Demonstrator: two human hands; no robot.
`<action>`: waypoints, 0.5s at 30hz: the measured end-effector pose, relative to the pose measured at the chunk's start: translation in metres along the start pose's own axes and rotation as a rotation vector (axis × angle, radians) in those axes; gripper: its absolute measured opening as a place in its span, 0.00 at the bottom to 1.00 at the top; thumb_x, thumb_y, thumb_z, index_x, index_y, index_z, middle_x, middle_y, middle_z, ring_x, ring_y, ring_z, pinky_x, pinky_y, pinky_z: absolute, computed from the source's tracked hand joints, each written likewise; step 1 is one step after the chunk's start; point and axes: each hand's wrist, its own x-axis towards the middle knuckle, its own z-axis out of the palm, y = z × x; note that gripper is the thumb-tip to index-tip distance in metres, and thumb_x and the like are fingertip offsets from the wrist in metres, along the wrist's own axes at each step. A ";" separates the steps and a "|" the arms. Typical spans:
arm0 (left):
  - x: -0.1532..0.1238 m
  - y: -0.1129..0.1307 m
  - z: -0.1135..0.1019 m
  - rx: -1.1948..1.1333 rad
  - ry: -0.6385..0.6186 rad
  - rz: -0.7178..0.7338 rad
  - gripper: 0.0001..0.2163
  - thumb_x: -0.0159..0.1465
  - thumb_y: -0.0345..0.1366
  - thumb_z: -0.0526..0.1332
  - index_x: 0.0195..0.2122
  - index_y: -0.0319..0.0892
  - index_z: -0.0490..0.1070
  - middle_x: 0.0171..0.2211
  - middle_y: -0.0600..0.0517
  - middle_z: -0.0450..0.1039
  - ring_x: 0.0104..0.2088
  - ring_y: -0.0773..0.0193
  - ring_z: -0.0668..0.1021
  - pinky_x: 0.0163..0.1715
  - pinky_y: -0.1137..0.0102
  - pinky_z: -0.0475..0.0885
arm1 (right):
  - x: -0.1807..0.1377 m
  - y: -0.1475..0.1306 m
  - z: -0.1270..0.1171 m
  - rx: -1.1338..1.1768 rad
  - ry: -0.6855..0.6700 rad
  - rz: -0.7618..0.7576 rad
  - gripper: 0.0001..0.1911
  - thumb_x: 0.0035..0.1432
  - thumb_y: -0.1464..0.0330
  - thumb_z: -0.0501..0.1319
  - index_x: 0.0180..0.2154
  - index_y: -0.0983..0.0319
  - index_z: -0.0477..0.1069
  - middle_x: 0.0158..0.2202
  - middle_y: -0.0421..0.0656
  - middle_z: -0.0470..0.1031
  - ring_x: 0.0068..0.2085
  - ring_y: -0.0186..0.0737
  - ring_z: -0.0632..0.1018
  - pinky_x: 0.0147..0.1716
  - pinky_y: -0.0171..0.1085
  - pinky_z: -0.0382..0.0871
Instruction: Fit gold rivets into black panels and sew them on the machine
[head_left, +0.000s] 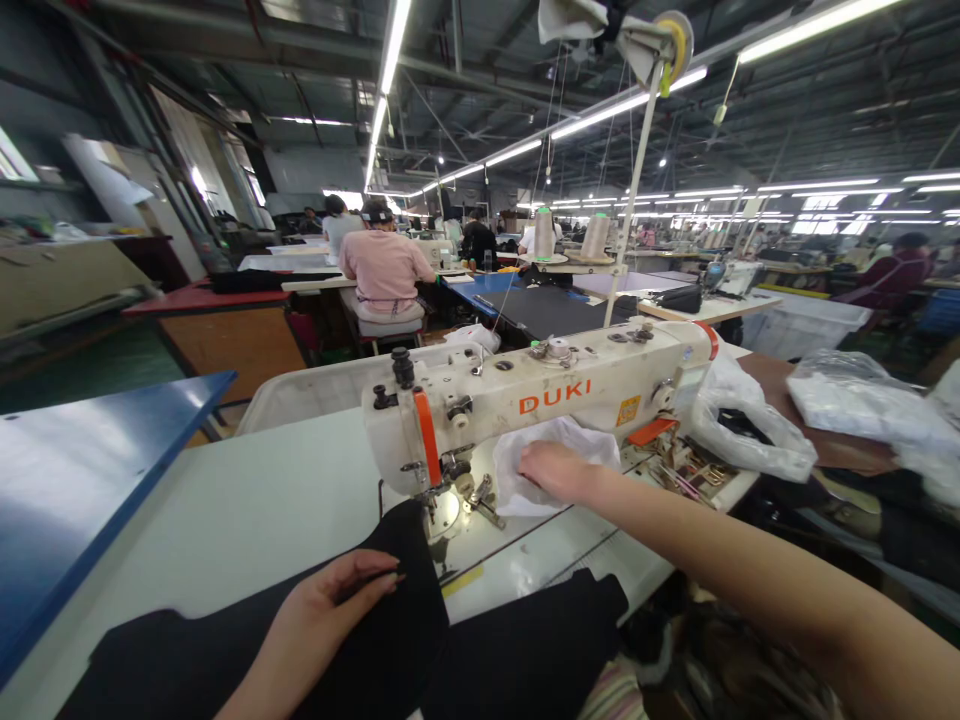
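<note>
My left hand (337,600) is over a black fabric piece (405,570), thumb and fingertips pinched together; whatever is between them is too small to make out. The fabric lies on the sewing machine's table, its upper corner close to the needle area. My right hand (551,470) reaches across into a white plastic bag (600,450) under the arm of the sewing machine (487,400); its fingertips are hidden in the bag. A second black fabric piece (525,640) hangs over the front edge of the table.
Scissors and small tools (686,480) lie at the machine's right end, beside another plastic bag (750,430). A blue-topped table (97,460) stands to the left. Thread cones (544,235) rise behind the machine. A person in pink (386,265) sits ahead, facing away.
</note>
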 end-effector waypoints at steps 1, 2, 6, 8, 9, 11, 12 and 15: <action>0.000 0.001 0.000 0.002 0.004 -0.003 0.16 0.46 0.49 0.68 0.31 0.45 0.77 0.31 0.51 0.80 0.35 0.54 0.80 0.39 0.68 0.74 | 0.000 -0.001 -0.001 -0.010 -0.011 0.006 0.14 0.56 0.79 0.52 0.37 0.71 0.76 0.39 0.57 0.76 0.42 0.50 0.75 0.41 0.41 0.65; -0.001 0.002 0.000 0.006 0.009 -0.006 0.16 0.46 0.49 0.68 0.31 0.45 0.77 0.31 0.51 0.80 0.35 0.54 0.80 0.39 0.67 0.74 | 0.001 -0.003 -0.002 -0.019 -0.022 0.014 0.14 0.55 0.80 0.52 0.38 0.72 0.75 0.40 0.58 0.76 0.42 0.51 0.75 0.41 0.41 0.65; -0.002 0.003 0.001 0.018 0.006 -0.009 0.16 0.47 0.49 0.67 0.32 0.45 0.77 0.32 0.51 0.80 0.35 0.54 0.80 0.40 0.67 0.74 | 0.000 -0.009 -0.008 -0.032 -0.048 0.053 0.14 0.53 0.81 0.53 0.38 0.72 0.76 0.41 0.59 0.76 0.42 0.53 0.75 0.40 0.42 0.65; -0.002 0.003 0.002 0.020 0.006 -0.011 0.16 0.47 0.49 0.67 0.32 0.45 0.77 0.32 0.51 0.80 0.36 0.54 0.80 0.40 0.67 0.74 | 0.000 -0.012 -0.009 -0.017 -0.046 0.074 0.14 0.52 0.81 0.54 0.38 0.73 0.76 0.41 0.59 0.76 0.42 0.54 0.76 0.40 0.42 0.66; -0.002 0.003 0.002 0.020 0.010 -0.011 0.16 0.47 0.49 0.67 0.32 0.45 0.77 0.32 0.51 0.80 0.36 0.54 0.80 0.40 0.67 0.74 | 0.000 -0.013 -0.009 -0.003 -0.042 0.084 0.14 0.51 0.81 0.55 0.38 0.73 0.76 0.41 0.59 0.76 0.42 0.54 0.76 0.40 0.42 0.66; -0.003 0.003 0.002 0.021 0.017 -0.011 0.16 0.47 0.49 0.67 0.32 0.45 0.77 0.32 0.51 0.80 0.36 0.54 0.80 0.40 0.67 0.74 | 0.002 -0.015 -0.007 0.038 -0.021 0.103 0.13 0.50 0.81 0.56 0.37 0.73 0.76 0.40 0.60 0.76 0.43 0.56 0.75 0.41 0.43 0.65; -0.003 0.004 0.002 0.021 0.019 -0.009 0.16 0.46 0.49 0.67 0.32 0.45 0.77 0.32 0.51 0.80 0.36 0.54 0.80 0.40 0.67 0.74 | 0.003 -0.016 -0.006 0.065 -0.004 0.113 0.13 0.49 0.81 0.56 0.36 0.74 0.76 0.40 0.60 0.76 0.43 0.56 0.75 0.41 0.44 0.65; -0.004 0.007 0.002 0.033 0.013 -0.012 0.17 0.46 0.50 0.67 0.32 0.44 0.77 0.32 0.51 0.80 0.36 0.54 0.80 0.40 0.66 0.74 | 0.005 -0.013 -0.001 0.173 0.077 0.149 0.10 0.48 0.82 0.57 0.32 0.73 0.76 0.37 0.60 0.77 0.42 0.58 0.75 0.41 0.45 0.65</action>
